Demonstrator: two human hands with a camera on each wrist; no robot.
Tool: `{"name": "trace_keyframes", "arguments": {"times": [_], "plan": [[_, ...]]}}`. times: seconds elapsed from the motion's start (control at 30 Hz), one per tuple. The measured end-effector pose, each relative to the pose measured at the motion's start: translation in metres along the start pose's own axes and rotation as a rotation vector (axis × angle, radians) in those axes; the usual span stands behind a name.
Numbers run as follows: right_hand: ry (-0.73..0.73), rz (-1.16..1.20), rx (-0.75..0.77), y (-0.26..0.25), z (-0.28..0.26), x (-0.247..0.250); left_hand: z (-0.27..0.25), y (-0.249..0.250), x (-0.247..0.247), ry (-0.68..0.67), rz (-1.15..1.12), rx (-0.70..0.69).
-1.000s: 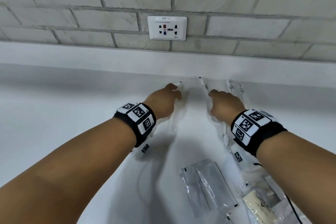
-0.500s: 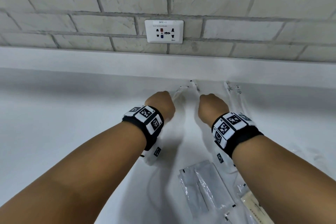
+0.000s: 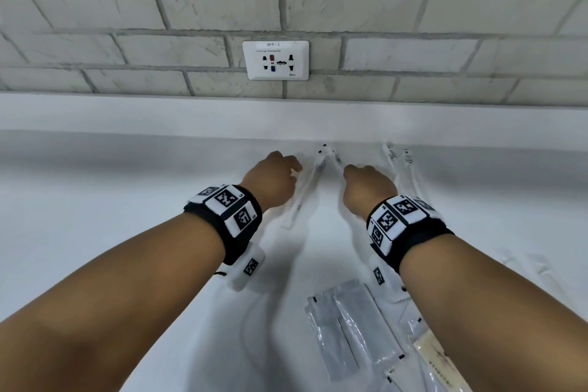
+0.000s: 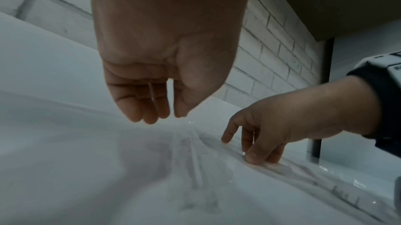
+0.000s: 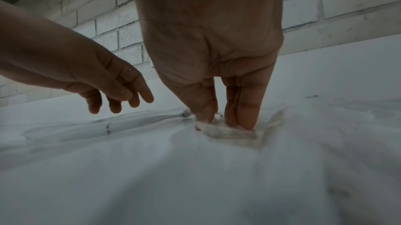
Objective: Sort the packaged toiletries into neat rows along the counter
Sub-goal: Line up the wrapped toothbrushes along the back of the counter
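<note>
Two long clear toothbrush packets lie at the back of the white counter (image 3: 127,200), their far tips meeting in a V. My left hand (image 4: 171,117) hovers just above the left packet (image 3: 305,191), fingers hanging relaxed and holding nothing. My right hand (image 5: 219,119) pinches the crumpled wrapper of the right packet (image 5: 225,131) between thumb and fingers, pressing it onto the counter. In the head view the right hand (image 3: 346,170) covers most of that packet.
Two more clear packets (image 3: 401,165) lie side by side right of my right hand. Grey foil sachets (image 3: 343,321) and a beige packet (image 3: 436,360) sit near the front edge. A brick wall with a socket plate (image 3: 275,59) rises behind a low ledge.
Both hands have moved forward again toward the wall after drawing back half a second ago. The left hand has uncurled from a fist and lifted off its packet.
</note>
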State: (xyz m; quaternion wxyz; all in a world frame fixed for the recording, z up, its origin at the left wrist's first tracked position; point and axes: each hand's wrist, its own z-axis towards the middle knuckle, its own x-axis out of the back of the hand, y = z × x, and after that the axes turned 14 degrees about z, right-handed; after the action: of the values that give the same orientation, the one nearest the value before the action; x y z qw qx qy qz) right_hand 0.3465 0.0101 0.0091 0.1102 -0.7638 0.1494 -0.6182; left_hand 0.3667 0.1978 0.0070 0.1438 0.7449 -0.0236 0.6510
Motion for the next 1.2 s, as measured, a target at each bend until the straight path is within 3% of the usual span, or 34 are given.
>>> {"name": "trace_keyframes", "arguments": {"times": [0.07, 0.13, 0.2, 0.37, 0.57, 0.63, 0.7, 0.8, 1.0, 1.2], "plan": [[-0.008, 0.003, 0.003, 0.001, -0.001, 0.0, -0.002, -0.001, -0.001, -0.098, 0.083, 0.019], [-0.013, -0.008, 0.01, 0.0, -0.001, 0.0, -0.007, 0.005, -0.003, -0.182, 0.164, -0.051], [-0.016, -0.013, 0.015, 0.0, -0.001, 0.0, -0.011, 0.013, -0.009, -0.184, 0.183, -0.08], [-0.001, -0.008, -0.013, -0.002, 0.0, 0.001, -0.005, 0.026, -0.012, -0.142, 0.002, 0.185], [-0.016, 0.009, -0.016, -0.002, -0.001, 0.002, 0.002, 0.038, -0.011, -0.155, -0.282, 0.234], [-0.013, 0.025, -0.004, -0.001, -0.002, 0.002, 0.003, 0.042, -0.014, -0.092, -0.172, 0.165], [-0.023, 0.016, 0.009, 0.0, -0.002, 0.002, 0.003, 0.044, -0.021, -0.036, 0.074, 0.0], [-0.071, -0.024, 0.007, -0.003, -0.001, 0.004, 0.0, 0.048, -0.035, -0.172, 0.246, -0.139], [-0.116, -0.123, 0.038, -0.009, -0.002, -0.002, 0.001, 0.06, -0.035, -0.294, 0.166, -0.069], [-0.203, 0.024, 0.012, -0.009, 0.002, -0.011, 0.006, 0.05, -0.032, -0.303, 0.134, -0.074]]}}
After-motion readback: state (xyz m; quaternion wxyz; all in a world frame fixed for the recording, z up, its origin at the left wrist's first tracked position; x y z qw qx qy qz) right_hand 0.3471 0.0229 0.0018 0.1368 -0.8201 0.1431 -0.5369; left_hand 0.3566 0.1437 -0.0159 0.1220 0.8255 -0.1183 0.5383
